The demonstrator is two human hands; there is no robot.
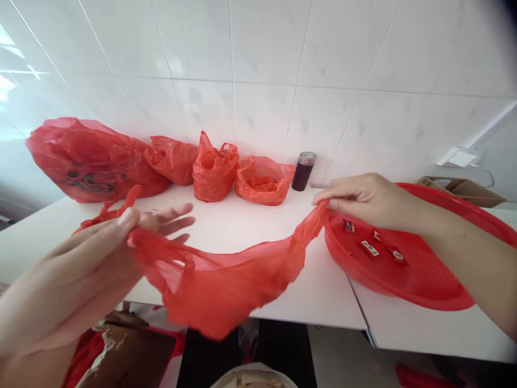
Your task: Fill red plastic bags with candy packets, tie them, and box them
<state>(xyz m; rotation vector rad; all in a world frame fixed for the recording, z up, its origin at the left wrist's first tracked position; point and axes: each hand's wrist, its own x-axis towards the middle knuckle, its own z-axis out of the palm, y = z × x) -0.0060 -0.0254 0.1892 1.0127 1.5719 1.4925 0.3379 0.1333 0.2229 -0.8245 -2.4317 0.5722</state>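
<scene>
A thin red plastic bag (230,291) hangs stretched between my two hands above the front of the white table. My left hand (97,258) has one end of it at the thumb, with the other fingers stretched out. More red plastic (109,213) shows behind that hand; whether it belongs to the same bag I cannot tell. My right hand (363,199) pinches the opposite end between thumb and fingers, over the near-left rim of a large red plastic basket (343,264). Inside the basket lie several small wrapped packets (369,248).
Along the tiled wall stand a big filled red bag (97,161), smaller red bags (215,175) and a dark flask (302,171). A cardboard box (464,191) is behind the basket. Below the white table (226,226), a torn cardboard box (129,350) stands at the left.
</scene>
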